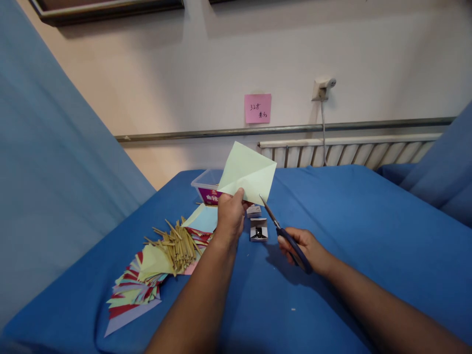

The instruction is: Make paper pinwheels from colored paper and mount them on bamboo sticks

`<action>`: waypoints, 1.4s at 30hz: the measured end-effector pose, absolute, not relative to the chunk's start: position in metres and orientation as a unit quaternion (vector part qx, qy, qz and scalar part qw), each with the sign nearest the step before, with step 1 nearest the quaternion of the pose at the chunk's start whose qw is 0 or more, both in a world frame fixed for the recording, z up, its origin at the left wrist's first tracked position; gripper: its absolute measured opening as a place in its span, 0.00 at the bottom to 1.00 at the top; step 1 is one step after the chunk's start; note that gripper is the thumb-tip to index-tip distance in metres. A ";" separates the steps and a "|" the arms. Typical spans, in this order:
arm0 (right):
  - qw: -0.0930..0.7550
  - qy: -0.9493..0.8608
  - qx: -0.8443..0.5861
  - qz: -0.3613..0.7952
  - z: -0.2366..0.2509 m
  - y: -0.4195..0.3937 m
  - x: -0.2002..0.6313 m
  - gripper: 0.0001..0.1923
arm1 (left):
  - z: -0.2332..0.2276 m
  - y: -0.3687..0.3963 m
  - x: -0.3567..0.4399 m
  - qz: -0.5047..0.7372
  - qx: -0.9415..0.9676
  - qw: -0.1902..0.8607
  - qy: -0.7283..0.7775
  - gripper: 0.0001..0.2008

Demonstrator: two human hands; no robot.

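Note:
A pale green square of paper (246, 169) with a diagonal crease is pinched by its lower corner in my left hand (232, 211), raised above the table. My right hand (300, 248) grips dark-blue-handled scissors (275, 219). The scissor tips are at the paper's lower right edge; whether they touch it I cannot tell. Their blades look nearly closed. Below the paper, a small open white box (258, 231) with dark shiny pieces inside stands on the table, and another small white box (253, 211) sits just behind it, partly hidden.
Left of my arm lie a bundle of thin tan sticks (180, 248) and a fanned pile of coloured paper (134, 290). A clear plastic tub (204, 187) stands behind them on the blue-covered table (354, 221). Blue curtains (62, 162) hang at both sides. A radiator (350, 147) lines the wall.

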State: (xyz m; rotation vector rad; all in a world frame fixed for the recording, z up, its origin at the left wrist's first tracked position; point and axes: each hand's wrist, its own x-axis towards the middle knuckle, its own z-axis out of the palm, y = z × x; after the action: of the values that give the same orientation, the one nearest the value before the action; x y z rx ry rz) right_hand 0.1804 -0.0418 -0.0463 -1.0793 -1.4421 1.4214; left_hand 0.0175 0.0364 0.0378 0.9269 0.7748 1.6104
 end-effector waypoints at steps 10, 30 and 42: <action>0.422 -0.570 -0.427 0.561 -0.048 -0.042 0.180 0.22 | 0.033 0.038 0.022 0.671 0.386 0.545 0.321 0.16; 0.430 -0.565 -0.426 0.560 -0.054 -0.038 0.181 0.16 | 0.031 0.036 0.026 0.683 0.370 0.557 0.293 0.20; 0.449 -0.593 -0.418 0.522 -0.060 -0.036 0.181 0.18 | 0.034 0.032 0.023 0.685 0.374 0.566 0.265 0.24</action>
State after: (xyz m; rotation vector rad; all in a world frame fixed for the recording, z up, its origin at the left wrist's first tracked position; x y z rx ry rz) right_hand 0.1812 -0.0356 -0.0603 -1.0332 -1.4676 1.2910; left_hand 0.0225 0.0317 0.0339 0.8800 0.6227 1.6100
